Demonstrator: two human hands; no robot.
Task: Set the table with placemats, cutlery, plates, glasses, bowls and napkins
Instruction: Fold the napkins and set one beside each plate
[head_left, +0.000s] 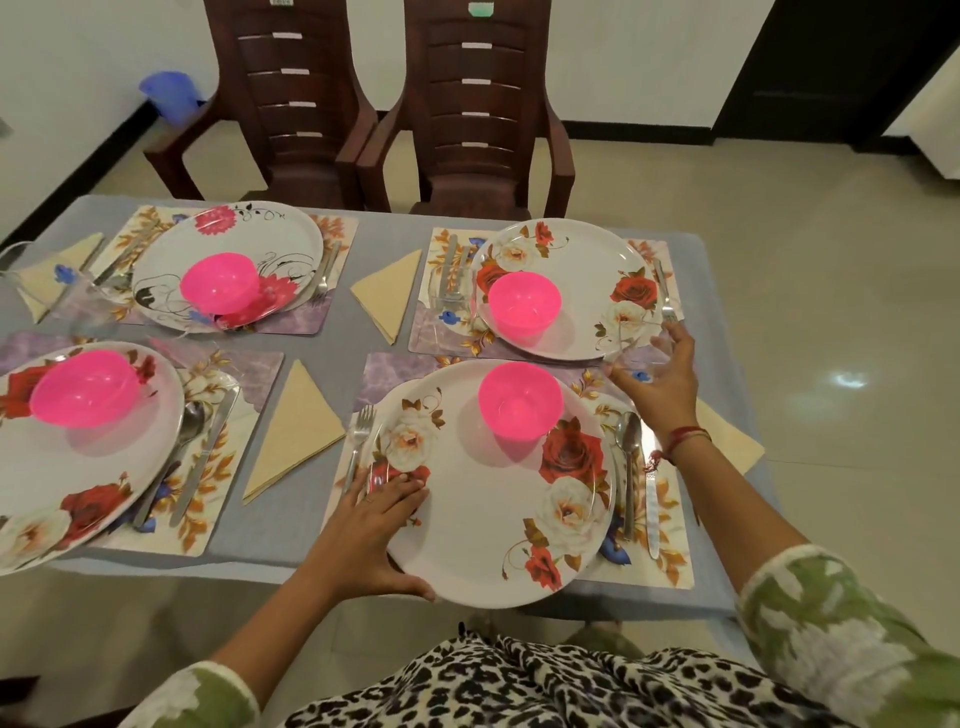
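A white rose-patterned plate (483, 514) lies on the near right placemat (670, 551) with a pink bowl (519, 397) on it. My left hand (363, 535) grips the plate's near left rim, thumb under the edge. My right hand (662, 382) is wrapped around a clear glass (631, 353) at the plate's far right corner. A fork (358, 441) lies left of the plate; a spoon (628, 462) and knife (652, 509) lie to its right. A beige napkin (727, 436) sits partly under my right forearm.
Three other settings with plates, pink bowls (524, 304) (221, 283) (83, 387), cutlery and folded napkins (293, 431) (389, 293) fill the grey table (311, 540). A glass (449, 291) stands at the far right setting. Two brown chairs (467, 119) face the far edge.
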